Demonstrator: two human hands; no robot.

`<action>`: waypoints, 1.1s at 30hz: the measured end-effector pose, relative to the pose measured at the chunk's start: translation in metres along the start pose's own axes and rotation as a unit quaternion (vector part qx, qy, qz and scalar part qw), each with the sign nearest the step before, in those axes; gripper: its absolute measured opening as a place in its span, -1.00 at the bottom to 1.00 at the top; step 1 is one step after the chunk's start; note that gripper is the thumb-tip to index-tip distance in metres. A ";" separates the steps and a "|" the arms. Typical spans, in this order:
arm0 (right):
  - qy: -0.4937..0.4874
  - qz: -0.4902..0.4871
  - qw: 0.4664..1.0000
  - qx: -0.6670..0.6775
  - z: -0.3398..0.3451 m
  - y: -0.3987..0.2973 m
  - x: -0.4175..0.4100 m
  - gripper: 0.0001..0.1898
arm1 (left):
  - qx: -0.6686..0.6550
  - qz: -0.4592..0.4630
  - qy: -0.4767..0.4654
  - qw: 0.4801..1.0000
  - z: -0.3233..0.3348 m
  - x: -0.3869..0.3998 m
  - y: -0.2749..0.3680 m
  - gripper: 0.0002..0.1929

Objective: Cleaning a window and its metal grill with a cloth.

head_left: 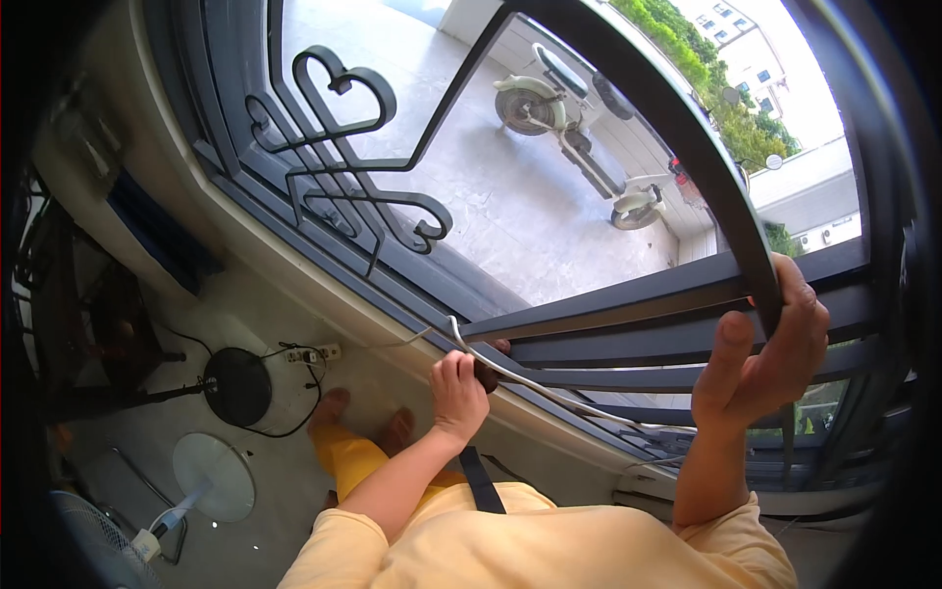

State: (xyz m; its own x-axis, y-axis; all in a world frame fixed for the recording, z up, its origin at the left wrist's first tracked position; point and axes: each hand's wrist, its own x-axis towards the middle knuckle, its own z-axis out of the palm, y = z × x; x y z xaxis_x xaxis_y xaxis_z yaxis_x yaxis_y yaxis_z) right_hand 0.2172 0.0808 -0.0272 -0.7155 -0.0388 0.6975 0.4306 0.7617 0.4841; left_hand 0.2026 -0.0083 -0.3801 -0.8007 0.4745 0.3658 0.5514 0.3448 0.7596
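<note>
My left hand (460, 394) is at the window sill (390, 346), its fingers curled against a small dark brown object (486, 375) that it partly hides. I cannot tell what that object is. Close by, a white cable (544, 383) runs along the sill and loops up at its left end. My right hand (784, 353) has its fingers wrapped behind the edge of a dark grey metal frame bar (754, 228), with the thumb apart on the near side. Between both hands, several dark slats (618, 346) of the window grille fan out.
Scrolled ironwork (346, 154) sticks out at the left. Beyond the window stands a pale scooter (581, 140). On the floor are a power strip (313, 353) with black cords, a round black base (237, 386) and a pedestal fan (210, 478).
</note>
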 end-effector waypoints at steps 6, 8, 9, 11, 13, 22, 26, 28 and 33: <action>-0.015 0.023 0.997 0.077 -0.015 0.001 -0.001 -0.35 | -0.156 0.173 -0.120 0.965 -0.039 0.034 0.039 -0.81; 0.004 0.035 0.974 0.226 -0.021 0.008 -0.009 -0.40 | -0.106 0.204 -0.125 0.965 -0.041 0.040 0.040 -0.80; 0.001 0.041 0.967 0.250 -0.030 0.013 -0.015 -0.45 | -0.118 0.247 -0.110 0.955 -0.042 0.036 0.038 -0.80; -0.007 0.057 0.963 0.264 -0.040 0.021 -0.025 -0.46 | -0.097 0.301 -0.124 0.941 -0.041 0.018 0.016 -0.68; -0.030 0.056 0.959 0.274 -0.038 0.018 -0.027 -0.48 | -0.066 0.144 -0.121 0.980 -0.026 -0.014 -0.026 -0.60; -0.063 0.006 0.988 0.140 -0.033 0.010 -0.028 -0.59 | -0.187 -0.268 -0.188 0.926 0.023 -0.015 -0.028 -0.71; -0.067 0.007 0.986 0.150 -0.040 0.008 -0.024 -0.52 | 0.036 -0.004 -0.052 0.998 0.028 0.008 -0.014 -0.83; -0.069 0.009 0.984 0.163 -0.042 0.013 -0.027 -0.49 | 0.065 0.048 -0.083 0.993 0.022 0.014 -0.008 -0.84; -0.003 0.020 0.950 0.312 -0.041 0.023 -0.030 -0.45 | -0.115 0.050 -0.235 0.964 -0.002 0.018 -0.027 -0.90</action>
State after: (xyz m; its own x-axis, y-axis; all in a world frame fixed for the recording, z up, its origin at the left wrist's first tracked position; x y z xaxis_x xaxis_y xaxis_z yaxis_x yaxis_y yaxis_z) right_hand 0.2708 0.0726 -0.0154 -0.7088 0.0012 0.7054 0.0490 0.9977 0.0475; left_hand 0.1732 -0.0108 -0.3928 -0.5222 0.8290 0.2002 0.5109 0.1161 0.8518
